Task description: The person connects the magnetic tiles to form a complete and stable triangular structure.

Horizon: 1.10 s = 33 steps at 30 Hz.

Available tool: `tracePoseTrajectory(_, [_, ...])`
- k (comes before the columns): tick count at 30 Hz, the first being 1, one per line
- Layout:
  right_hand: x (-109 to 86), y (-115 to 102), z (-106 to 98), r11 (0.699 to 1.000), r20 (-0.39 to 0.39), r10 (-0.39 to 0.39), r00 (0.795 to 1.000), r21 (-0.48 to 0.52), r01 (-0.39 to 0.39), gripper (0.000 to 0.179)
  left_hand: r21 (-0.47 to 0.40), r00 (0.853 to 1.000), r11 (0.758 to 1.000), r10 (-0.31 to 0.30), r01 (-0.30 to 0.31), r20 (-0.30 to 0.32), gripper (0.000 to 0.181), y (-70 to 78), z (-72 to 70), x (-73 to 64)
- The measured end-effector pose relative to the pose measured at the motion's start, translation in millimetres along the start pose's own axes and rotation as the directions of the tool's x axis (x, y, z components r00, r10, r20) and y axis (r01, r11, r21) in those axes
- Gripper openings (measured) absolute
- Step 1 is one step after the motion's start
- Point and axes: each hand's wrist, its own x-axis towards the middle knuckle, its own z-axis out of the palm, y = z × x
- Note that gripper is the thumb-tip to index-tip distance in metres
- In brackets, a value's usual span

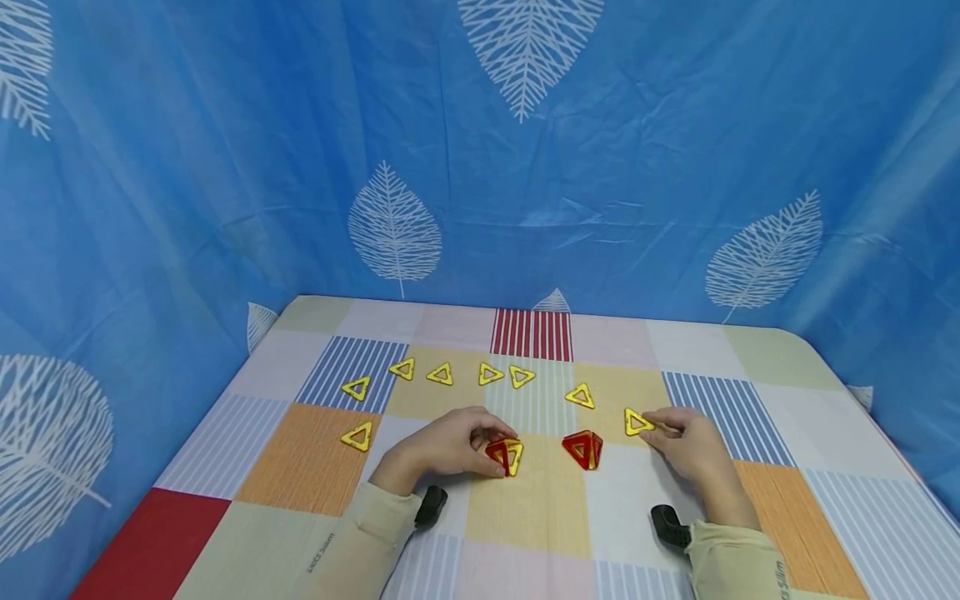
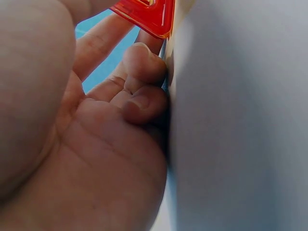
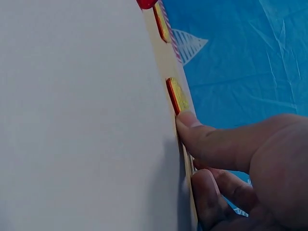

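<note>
My left hand [image 1: 455,442] grips a small pyramid of red and yellow triangular tiles [image 1: 516,457] between thumb and fingers, low over the tablecloth. In the left wrist view its red side [image 2: 156,21] shows at the top, and the other fingers curl beside the cloth. My right hand [image 1: 688,446] pinches the right corner of a flat yellow triangular tile [image 1: 628,422]. The right wrist view shows the thumb at the end of this tile [image 3: 177,97], which has a reddish edge on one side. Between the hands stands another red pyramid [image 1: 595,451] with some yellow in it.
Several yellow triangular tiles lie in a loose arc beyond the hands, from one tile [image 1: 364,440] at the left to another [image 1: 583,402] near the right hand. A patchwork cloth [image 1: 525,533] covers the table. Blue leaf-printed curtains [image 1: 637,150] hang behind and beside it.
</note>
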Motion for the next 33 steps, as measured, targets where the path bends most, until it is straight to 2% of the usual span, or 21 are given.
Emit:
tracePoseTrajectory(7, [-1.8,-7,1,0.999,-0.037,0.05,0.998,0.023,-0.049,0.04,0.005,1.0,1.0,0.001,-0.001,0.003,0.041,-3.2,0.4,0.0])
tracePoseTrajectory(12, [-4.8,-17,-2,0.991,-0.032,0.073,0.997,0.112,-0.069,0.051,0.002,1.0,1.0,0.006,-0.006,0.007,0.041,-4.2,0.8,0.2])
tracePoseTrajectory(16, [-5.9,-30,-6,0.985,-0.008,0.053,0.999,0.167,-0.051,0.058,0.004,1.0,1.0,0.006,-0.006,0.001,0.041,-3.1,0.3,0.7])
tracePoseTrajectory(21, [-9.0,-53,-3,0.98,0.004,-0.017,1.0,0.2,0.016,0.053,0.009,1.0,1.0,-0.014,0.014,-0.006,0.041,-2.6,-0.2,0.3])
tracePoseTrajectory(25, [-11.6,-71,7,0.966,0.056,-0.109,0.992,0.242,0.093,0.039,0.001,1.0,1.0,-0.018,0.018,-0.008,0.04,-2.3,-0.3,0.4])
tracePoseTrajectory(29, [-14.6,-82,17,0.949,0.143,-0.208,0.968,0.27,0.164,0.03,0.0,1.0,1.0,0.006,-0.006,-0.004,0.04,-2.6,-0.3,1.1])
tracePoseTrajectory(33, [-17.2,-89,25,0.936,0.221,-0.283,0.933,0.275,0.219,0.026,0.002,1.0,1.0,0.011,-0.011,0.0,0.041,-3.0,-0.3,1.8])
